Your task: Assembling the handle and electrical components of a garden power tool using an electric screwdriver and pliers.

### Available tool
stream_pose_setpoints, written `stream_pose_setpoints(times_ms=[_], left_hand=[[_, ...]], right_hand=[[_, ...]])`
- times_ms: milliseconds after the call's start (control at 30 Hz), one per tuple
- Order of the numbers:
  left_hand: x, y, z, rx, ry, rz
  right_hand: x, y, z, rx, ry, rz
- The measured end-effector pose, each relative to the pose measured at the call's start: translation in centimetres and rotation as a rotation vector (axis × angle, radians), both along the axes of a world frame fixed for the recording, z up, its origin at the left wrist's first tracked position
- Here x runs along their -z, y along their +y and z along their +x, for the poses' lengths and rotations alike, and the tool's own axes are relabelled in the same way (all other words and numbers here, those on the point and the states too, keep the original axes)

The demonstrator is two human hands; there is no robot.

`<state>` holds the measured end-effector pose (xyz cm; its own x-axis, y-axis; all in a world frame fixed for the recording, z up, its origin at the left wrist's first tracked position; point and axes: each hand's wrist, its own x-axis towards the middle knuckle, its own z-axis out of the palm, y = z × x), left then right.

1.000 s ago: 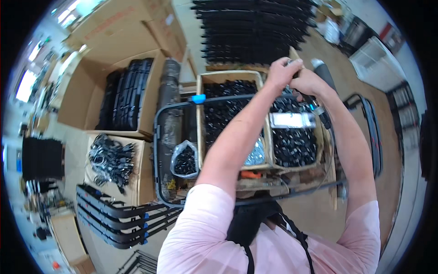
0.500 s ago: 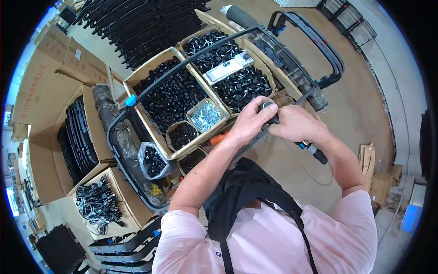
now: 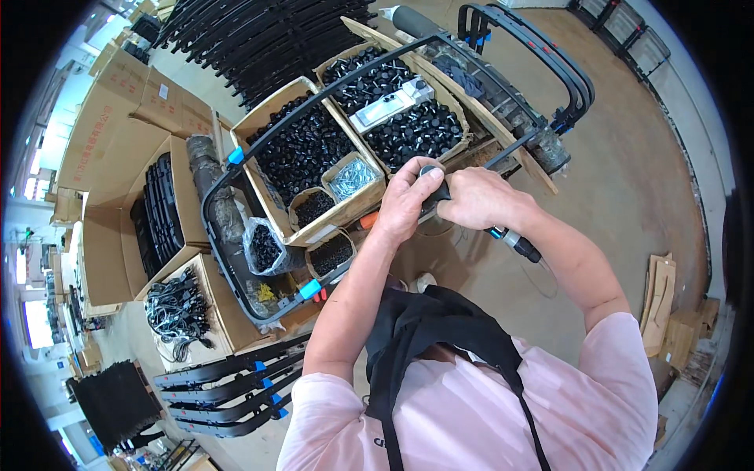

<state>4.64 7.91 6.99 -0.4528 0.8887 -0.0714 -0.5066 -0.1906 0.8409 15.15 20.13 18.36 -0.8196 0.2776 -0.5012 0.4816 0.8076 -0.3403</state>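
A large black tubular frame with rounded corners lies slantwise across the parts boxes, and its near side runs under my hands. My left hand is closed at that side, thumb and fingers on a black rounded knob-like piece. Right against it, my right hand is wrapped round a slim power screwdriver. The tool's black rear end and a blue ring stick out below my fist, with a thin cable hanging from it. Its tip is hidden between my hands. Blue clips sit on the frame.
Wooden boxes hold black caps and black knobs with bolts. Smaller containers hold silver screws and small black parts. A cardboard carton, a cable bundle and stacked black frames are at left.
My view has shifted a little, and both hands appear slightly further left and up. The grip on the knob-like piece and the screwdriver looks the same.
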Motion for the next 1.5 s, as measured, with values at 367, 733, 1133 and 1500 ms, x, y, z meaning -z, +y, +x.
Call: stream_pose_setpoints(times_ms=[367, 733, 1133, 1500], left_hand=[[0.5, -0.2, 1.3, -0.054, 0.038, -0.045], [1.5, -0.4, 1.8, -0.072, 0.087, -0.065], [1.6, 0.0, 2.0, -0.074, 0.082, -0.049], [-0.9, 0.2, 2.1, -0.179, 0.191, 0.025]], right_hand=[[0.7, 0.0, 1.1, -0.058, 0.022, 0.018], [2.2, 0.1, 1.0, 0.018, -0.024, -0.061], [3.5, 0.7, 0.6, -0.001, -0.042, -0.091], [1.5, 0.7, 0.7, -0.096, 0.107, -0.071]])
